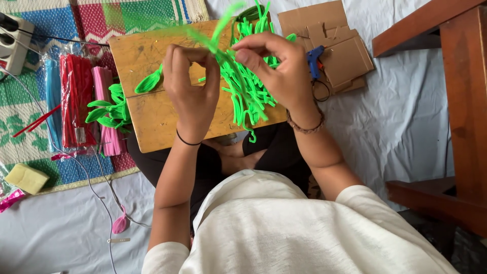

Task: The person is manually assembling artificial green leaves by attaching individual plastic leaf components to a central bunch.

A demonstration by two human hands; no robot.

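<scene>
Left hand (192,83) and right hand (276,66) both pinch one green pipe cleaner (218,48) above the board (152,116); green pile (248,96) beneath.

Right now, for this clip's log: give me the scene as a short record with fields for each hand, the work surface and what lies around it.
left hand: left hand pinches a green pipe cleaner, fingers closed on it
right hand: right hand grips the same stem from the other side
work surface: wooden board on the person's lap
on board: loose pile of green stems; finished green leaf loops at its left edge
left of board: packets of red, pink and blue stems on a woven mat
beyond board: blue glue gun on cardboard pieces
</scene>
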